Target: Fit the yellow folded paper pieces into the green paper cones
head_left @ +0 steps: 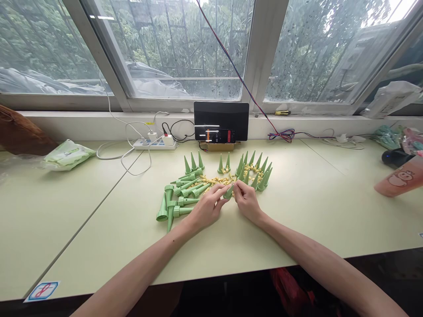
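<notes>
My left hand (211,204) is closed around a green plastic cone spike (228,192), which tilts up to the right just above the table. The fingers of my right hand (246,200) pinch together at the tip of that spike; whatever small piece they hold is hidden. Behind my hands lies a loose pile of small yellow pieces (220,180). Several green spikes (187,201) lie on their sides to the left, beside my left hand. More green spikes (264,178) stand point up in a curved group beyond my right hand, with yellow pieces among them.
A dark tablet (221,119) with a phone (220,135) before it stands at the back. A power strip (155,144) with white cables lies back left, near a tissue pack (68,155). At the right lies a pink cup (399,177); a wire bundle (282,135) rests by the sill.
</notes>
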`<state>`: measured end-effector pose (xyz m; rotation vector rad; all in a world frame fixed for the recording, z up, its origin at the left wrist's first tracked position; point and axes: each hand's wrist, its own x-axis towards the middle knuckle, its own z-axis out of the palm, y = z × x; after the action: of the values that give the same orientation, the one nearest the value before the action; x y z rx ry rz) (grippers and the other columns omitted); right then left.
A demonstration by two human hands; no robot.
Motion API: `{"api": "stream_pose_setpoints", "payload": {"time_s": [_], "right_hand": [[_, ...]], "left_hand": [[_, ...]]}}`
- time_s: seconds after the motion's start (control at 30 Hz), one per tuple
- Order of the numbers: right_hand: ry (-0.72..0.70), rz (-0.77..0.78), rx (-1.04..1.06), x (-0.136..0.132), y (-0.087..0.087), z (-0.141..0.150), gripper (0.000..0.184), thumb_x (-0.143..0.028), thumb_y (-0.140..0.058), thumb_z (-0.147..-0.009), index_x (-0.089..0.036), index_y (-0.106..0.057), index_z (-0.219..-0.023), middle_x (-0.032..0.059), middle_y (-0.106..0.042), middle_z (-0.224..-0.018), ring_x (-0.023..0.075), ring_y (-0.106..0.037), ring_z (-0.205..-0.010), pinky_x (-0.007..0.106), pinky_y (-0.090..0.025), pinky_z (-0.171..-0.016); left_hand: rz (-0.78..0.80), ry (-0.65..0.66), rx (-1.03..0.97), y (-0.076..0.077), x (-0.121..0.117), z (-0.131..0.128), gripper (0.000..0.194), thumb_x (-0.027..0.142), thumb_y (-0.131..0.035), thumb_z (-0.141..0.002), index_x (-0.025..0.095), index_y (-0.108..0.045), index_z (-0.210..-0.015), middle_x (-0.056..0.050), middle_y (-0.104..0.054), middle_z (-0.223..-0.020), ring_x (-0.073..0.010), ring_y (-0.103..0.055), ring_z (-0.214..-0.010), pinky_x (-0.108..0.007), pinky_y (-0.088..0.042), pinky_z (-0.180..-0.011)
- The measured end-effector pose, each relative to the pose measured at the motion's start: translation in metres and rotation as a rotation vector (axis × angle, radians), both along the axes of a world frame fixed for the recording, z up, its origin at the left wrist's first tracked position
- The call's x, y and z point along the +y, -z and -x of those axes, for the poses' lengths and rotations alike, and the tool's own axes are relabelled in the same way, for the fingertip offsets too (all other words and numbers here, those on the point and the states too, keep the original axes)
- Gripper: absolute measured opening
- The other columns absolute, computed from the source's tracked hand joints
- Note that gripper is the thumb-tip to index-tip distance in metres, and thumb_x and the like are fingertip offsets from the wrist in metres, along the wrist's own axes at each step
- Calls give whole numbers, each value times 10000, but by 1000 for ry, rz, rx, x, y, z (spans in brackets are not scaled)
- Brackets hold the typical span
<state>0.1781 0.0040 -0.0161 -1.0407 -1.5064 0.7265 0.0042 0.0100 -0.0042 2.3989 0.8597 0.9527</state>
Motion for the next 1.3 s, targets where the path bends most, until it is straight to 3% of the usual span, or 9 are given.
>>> {"api": "stream_pose_setpoints", "payload": {"time_s": [0.1, 0.3, 0.43, 0.53, 0.63, 1.0, 1.3], "right_hand": [[4, -1, -9, 0, 0, 0, 434, -509, -451, -981, -218, -369, -670, -48, -332, -587, 111, -299, -529, 261, -266, -485], [77, -16, 7, -3, -4, 1, 415, -482, -450, -991, -220, -380, -678, -50, -331, -579, 112, -292, -518, 263, -264, -486], [147, -19, 40, -4, -4, 1, 400, -472, -452, -993, -227, -371, -687, -51, -337, -564, 117, -301, -509, 264, -265, -485], [167, -37, 30, -4, -5, 1, 389, -460, -444, -996, -227, -379, -691, -52, -340, -562, 117, -298, -507, 264, -264, -491], [136, -74, -19, -4, -5, 1, 390, -448, -432, -999, -223, -378, -685, -51, -339, -571, 114, -300, -513, 263, -273, -503], [68, -151, -104, -5, -2, 4, 397, -389, -421, -1006, -214, -336, -660, -55, -323, -577, 101, -277, -520, 254, -268, -508], [52, -104, -49, -4, 0, 2, 389, -384, -437, -1002, -212, -347, -665, -55, -325, -581, 100, -282, -525, 254, -258, -500]], "left_hand": [[-60, -29, 12, 1, 0, 0, 450, 187, -430, -990, 288, -500, -1423, -101, -594, -1225, -176, -624, -905, -307, -555, -754], [51, -122, -105, -6, -3, -4, 379, 290, -530, -960, 240, -541, -1335, -85, -590, -1179, -74, -574, -611, -241, -524, -588], [104, -242, -232, -11, -1, -4, 227, 388, -564, -936, 165, -612, -945, -31, -622, -906, -67, -509, -533, -220, -441, -513], [182, -273, -244, -12, -2, -5, 448, 469, -473, -972, 158, -598, -674, 6, -550, -599, -91, -462, -486, -237, -384, -504], [305, -220, -228, -13, -5, -7, 655, 539, -354, -997, 161, -598, -521, 5, -471, -430, -107, -464, -443, -256, -378, -517], [490, -153, -194, -15, -9, -8, 656, 623, -407, -948, 137, -713, -630, 16, -477, -396, -111, -451, -410, -257, -370, -520], [328, -123, -143, -9, -5, -6, 503, 537, -539, -915, 166, -497, -578, 27, -473, -533, -108, -415, -535, -252, -330, -538]]}}
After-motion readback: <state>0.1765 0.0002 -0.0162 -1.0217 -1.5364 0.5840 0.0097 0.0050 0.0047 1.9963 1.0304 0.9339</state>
